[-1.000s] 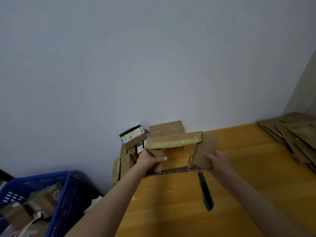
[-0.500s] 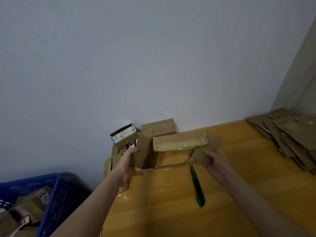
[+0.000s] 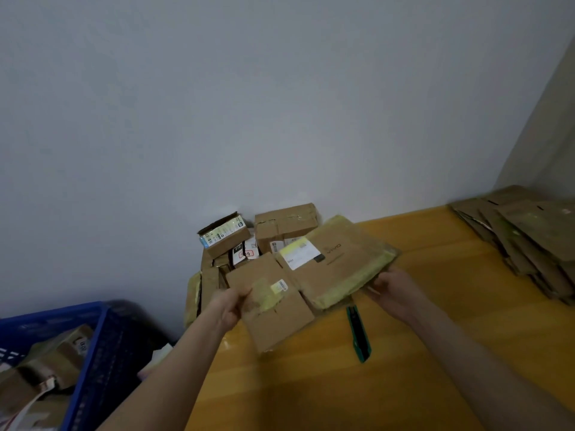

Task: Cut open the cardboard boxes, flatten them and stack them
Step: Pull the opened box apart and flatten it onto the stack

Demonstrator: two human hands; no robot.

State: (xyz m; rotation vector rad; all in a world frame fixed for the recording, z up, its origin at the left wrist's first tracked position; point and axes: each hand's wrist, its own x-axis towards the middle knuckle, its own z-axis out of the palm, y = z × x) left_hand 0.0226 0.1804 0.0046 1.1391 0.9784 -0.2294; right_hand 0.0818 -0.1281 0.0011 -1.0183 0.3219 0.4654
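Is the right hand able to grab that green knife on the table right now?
Probably yes, once freed: the right hand grips the opened box, but the green knife lies uncovered on the table close beside it.

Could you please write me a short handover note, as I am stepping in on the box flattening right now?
Left hand: grips the left panel of the cut-open brown cardboard box.
Right hand: holds the box's right, yellow-taped edge.
The box is spread nearly flat, held over the yellow wooden table. The green utility knife lies on the table between the arms.
Done: a stack of flattened cardboard sits at the table's far right.
Left: stack this box, then cut the whole boxes piled by the grey wall and those in the blue plastic crate.
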